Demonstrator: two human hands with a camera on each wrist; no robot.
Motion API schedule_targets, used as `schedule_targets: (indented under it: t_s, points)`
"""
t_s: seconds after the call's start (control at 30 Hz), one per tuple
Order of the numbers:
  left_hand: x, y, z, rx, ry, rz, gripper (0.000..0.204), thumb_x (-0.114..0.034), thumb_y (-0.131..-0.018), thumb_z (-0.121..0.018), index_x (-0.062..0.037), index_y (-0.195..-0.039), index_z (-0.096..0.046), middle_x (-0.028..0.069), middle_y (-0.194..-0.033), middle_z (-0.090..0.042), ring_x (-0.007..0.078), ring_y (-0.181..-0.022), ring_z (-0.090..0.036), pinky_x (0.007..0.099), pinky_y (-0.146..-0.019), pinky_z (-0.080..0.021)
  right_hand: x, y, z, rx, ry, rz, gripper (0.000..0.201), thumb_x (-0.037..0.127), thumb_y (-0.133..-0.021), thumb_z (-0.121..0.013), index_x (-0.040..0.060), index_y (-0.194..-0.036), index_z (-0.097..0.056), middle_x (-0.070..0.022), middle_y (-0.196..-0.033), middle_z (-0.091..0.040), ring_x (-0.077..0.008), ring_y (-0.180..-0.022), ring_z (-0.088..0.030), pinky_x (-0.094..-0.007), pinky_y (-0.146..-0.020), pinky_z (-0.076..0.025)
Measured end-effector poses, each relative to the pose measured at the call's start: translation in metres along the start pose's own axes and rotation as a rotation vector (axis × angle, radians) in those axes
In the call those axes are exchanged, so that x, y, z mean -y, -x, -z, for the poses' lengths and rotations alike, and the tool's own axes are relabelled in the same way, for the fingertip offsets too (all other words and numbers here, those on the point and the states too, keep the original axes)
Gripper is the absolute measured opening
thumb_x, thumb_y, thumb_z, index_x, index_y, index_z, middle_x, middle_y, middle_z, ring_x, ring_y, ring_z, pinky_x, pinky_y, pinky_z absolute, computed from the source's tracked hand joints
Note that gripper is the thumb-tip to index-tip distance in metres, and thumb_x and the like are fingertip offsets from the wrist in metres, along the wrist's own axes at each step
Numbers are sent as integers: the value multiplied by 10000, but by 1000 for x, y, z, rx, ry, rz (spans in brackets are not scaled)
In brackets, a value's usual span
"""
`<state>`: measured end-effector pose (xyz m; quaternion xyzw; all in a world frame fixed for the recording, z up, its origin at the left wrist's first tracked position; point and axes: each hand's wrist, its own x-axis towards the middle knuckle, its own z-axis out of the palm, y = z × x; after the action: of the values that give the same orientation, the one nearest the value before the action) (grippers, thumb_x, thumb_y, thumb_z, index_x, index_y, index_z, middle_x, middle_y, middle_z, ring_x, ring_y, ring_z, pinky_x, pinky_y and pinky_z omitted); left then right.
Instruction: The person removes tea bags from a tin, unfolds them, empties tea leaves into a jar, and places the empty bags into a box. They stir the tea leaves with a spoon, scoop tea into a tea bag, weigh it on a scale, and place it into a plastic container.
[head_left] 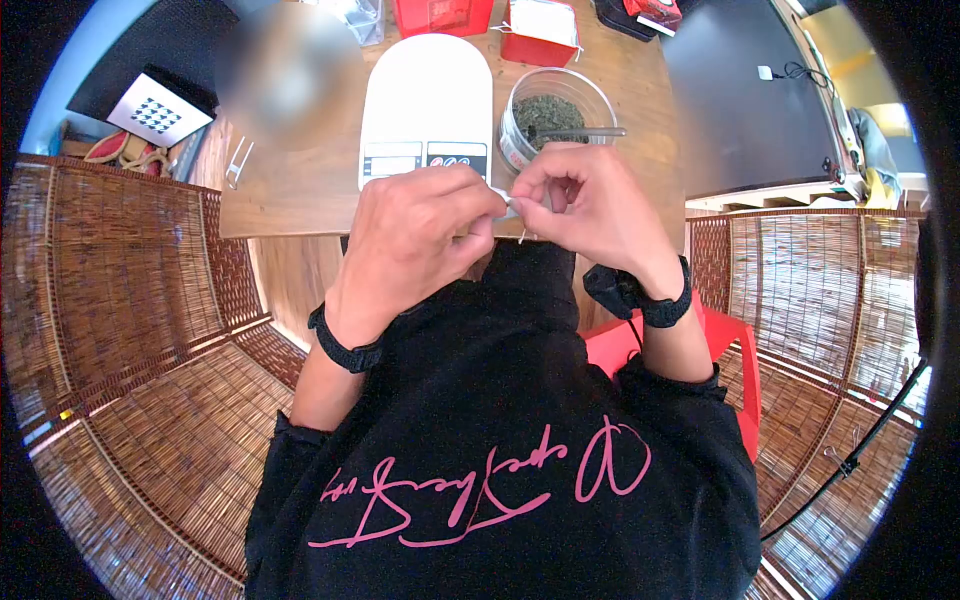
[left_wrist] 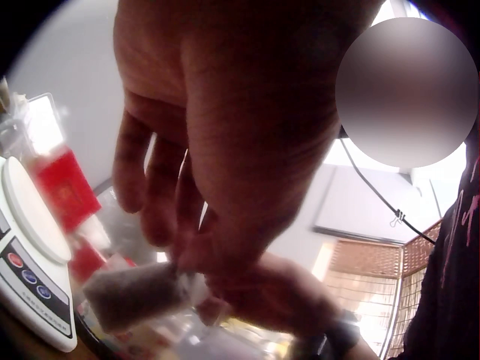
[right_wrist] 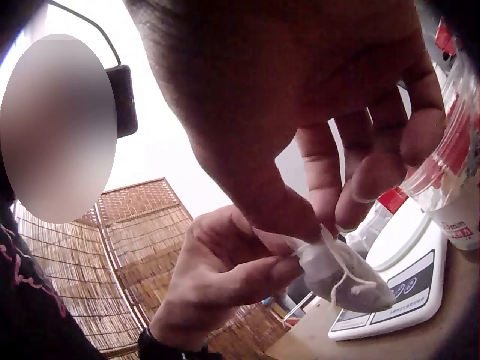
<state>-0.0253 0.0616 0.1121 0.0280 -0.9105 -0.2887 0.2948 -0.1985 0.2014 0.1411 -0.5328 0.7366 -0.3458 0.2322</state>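
Observation:
A small filled white bag (right_wrist: pixel 337 277) with a string hangs from the fingertips of both hands; in the left wrist view the bag (left_wrist: pixel 133 294) looks dark and bulging. My left hand (head_left: pixel 420 225) pinches its gathered top from one side, and my right hand (head_left: pixel 595 205) pinches it from the other, the fingertips nearly meeting. Behind the hands stand a white kitchen scale (head_left: pixel 427 100) and a clear round tub (head_left: pixel 508 135) of dried green leaves (head_left: pixel 550 115), with a spoon (head_left: pixel 590 132) lying across it.
At the table's back are a red box (head_left: pixel 443 14), a red container of white bags (head_left: pixel 540 45) and a clear plastic container (head_left: pixel 362 22). A metal clip-like object (head_left: pixel 238 162) lies at the left. A red chair (head_left: pixel 735 370) and woven screens (head_left: pixel 120 280) stand around.

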Motion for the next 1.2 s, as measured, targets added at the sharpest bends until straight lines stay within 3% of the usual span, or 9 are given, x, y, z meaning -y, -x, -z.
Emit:
schedule_targets:
  t_s: [0.13, 0.23, 0.53, 0.73, 0.93, 1.0, 1.2]
  points:
    - [-1, 1, 1, 27, 17, 13, 139, -19, -748, -748, -82, -867, -712, 48, -854, -705, 223, -703, -694, 339, -608, -562, -1, 1, -1, -23, -178, -72, 104, 117, -768, -741, 17, -790, -725, -50, -696, -673, -123, -633, -628, -281, -603, -501]
    - [-4, 2, 0, 42, 47, 79, 126, -24, -760, -743, -79, -870, -716, 52, -857, -703, 232, -713, -694, 343, -614, -559, 0, 0, -1, -44, -156, -61, 119, 116, -770, -741, 0, -788, -718, -37, -691, -668, -102, -633, -617, -270, -594, -494]
    - [-4, 2, 1, 4, 18, 28, 131, -8, -768, -714, -77, -879, -710, 54, -865, -684, 221, -712, -691, 328, -631, -559, 3, 2, -2, -96, -119, -109, 123, 132, -760, -755, 17, -787, -720, -36, -680, -661, -106, -609, -605, -275, -581, -488]
    - [-9, 2, 3, 34, 40, 117, 126, -18, -753, -715, -65, -865, -684, 74, -888, -697, 212, -712, -697, 338, -638, -567, 4, 4, -7, -150, -94, -108, 135, 152, -761, -766, 29, -801, -727, -24, -674, -667, -104, -585, -599, -272, -567, -489]
    - [-11, 1, 1, 14, 18, 222, 70, -66, -808, -750, -26, -851, -711, 105, -835, -719, 219, -662, -698, 315, -608, -553, 3, 6, -17, -162, -182, -112, 136, 153, -773, -771, 27, -804, -734, -12, -660, -662, -81, -578, -588, -261, -558, -483]
    - [-11, 0, -2, -140, 1, 246, 111, -167, -837, -780, -57, -845, -766, 105, -787, -728, 248, -638, -702, 357, -582, -542, 4, 7, -19, -147, -222, -126, 135, 151, -778, -772, 24, -805, -735, -6, -657, -659, -73, -574, -581, -254, -554, -478]
    - [-13, 0, 1, -111, 38, 334, 105, -168, -825, -795, -66, -839, -776, 104, -772, -734, 244, -630, -707, 350, -583, -544, 3, 7, -24, -152, -270, -107, 125, 135, -789, -772, 17, -811, -737, 9, -654, -652, -45, -564, -550, -235, -534, -453]
